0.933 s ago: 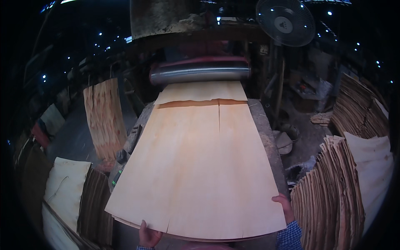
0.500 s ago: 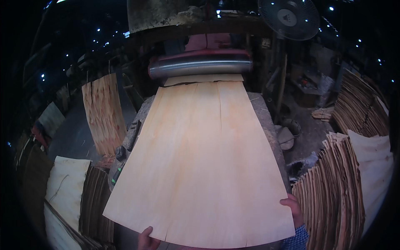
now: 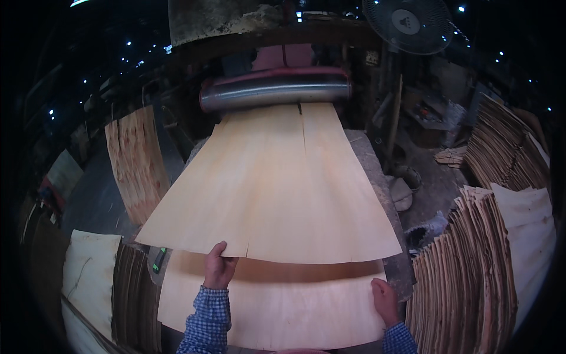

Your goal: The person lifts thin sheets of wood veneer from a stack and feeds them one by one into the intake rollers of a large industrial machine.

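A pale, thin sheet of wood veneer [image 3: 277,183] stretches away from me, its far end at a shiny metal roller [image 3: 277,91]. My left hand [image 3: 219,268] pinches the near edge of this sheet, thumb on top, left of a short split. Beneath the raised near edge lies a second veneer sheet [image 3: 283,310], partly shaded by the first. My right hand [image 3: 385,301] is closed at the right edge of the lower sheet, apart from the upper one. Whether its curled fingers grip the lower sheet is hidden.
Stacked veneer sheets [image 3: 466,265] stand close on the right, with more stacks [image 3: 138,295] at the left. A green-and-black tool [image 3: 159,259] lies by the table's left edge. A leaning veneer panel [image 3: 138,162] and a fan [image 3: 407,23] are farther off.
The upper sheet has moved forward to the roller, uncovering the lower sheet. My left hand has gone forward with its near edge; my right hand has come off its right side and moved inward.
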A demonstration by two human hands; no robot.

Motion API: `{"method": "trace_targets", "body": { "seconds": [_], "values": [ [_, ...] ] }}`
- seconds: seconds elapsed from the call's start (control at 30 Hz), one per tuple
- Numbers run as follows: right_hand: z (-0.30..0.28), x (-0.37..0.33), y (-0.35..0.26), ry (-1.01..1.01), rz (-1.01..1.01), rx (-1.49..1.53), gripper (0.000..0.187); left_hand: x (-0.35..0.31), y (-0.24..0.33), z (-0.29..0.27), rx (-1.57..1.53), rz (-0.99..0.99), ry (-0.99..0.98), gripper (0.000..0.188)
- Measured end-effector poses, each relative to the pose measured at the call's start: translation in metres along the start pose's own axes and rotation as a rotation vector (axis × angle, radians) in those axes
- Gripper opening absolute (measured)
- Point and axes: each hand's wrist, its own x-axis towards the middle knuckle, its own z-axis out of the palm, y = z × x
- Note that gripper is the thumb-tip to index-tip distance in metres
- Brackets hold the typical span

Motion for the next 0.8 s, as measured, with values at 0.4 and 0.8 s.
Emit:
{"method": "trace_targets", "body": {
  "seconds": [0.4, 0.8],
  "values": [
    [-0.001, -0.052, 0.019, 0.100, -0.090, -0.607, 0.040, 0.177, -0.054, -0.045, 0.283, -0.237, 0.309, 0.032],
    [-0.060, 0.013, -0.049, -0.429, 0.396, 0.573, 0.041, -0.170, -0.041, -0.118, 0.195, -0.454, 0.179, 0.036]
  ]
}}
